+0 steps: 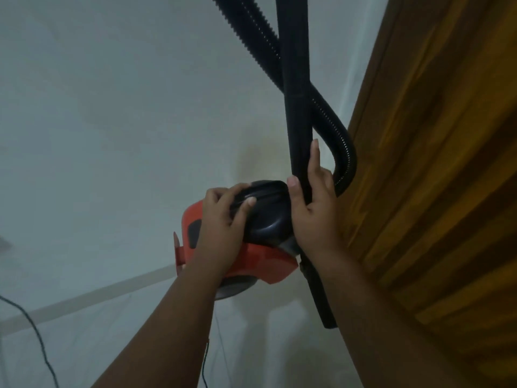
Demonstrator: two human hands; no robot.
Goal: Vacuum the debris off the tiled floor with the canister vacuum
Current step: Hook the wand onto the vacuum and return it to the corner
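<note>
1. Canister vacuum point(251, 256): I see an orange body with a black domed top, held up off the floor in front of a pale wall point(112, 107); what the canister holds inside is hidden from me.
2. Left hand point(221, 228): it is closed over the left side of the black top, fingers curled onto its ridged edge.
3. Right hand point(316, 208): it is wrapped around the rigid black wand point(296, 93), thumb on the near side and index finger extended up along the tube, just beside the vacuum's black top.
4. Wand: it runs from the upper edge of the view down past the vacuum's right side, its lower end hanging free below the right forearm.
5. Ribbed black hose point(344, 152): it crosses behind the wand and loops back behind the right hand.
6. Orange-brown curtain point(433, 163): it hangs just right of the hose.
7. Thin black cord point(36, 337): it trails at lower left.
8. Tiled floor: I cannot make out any debris.
</note>
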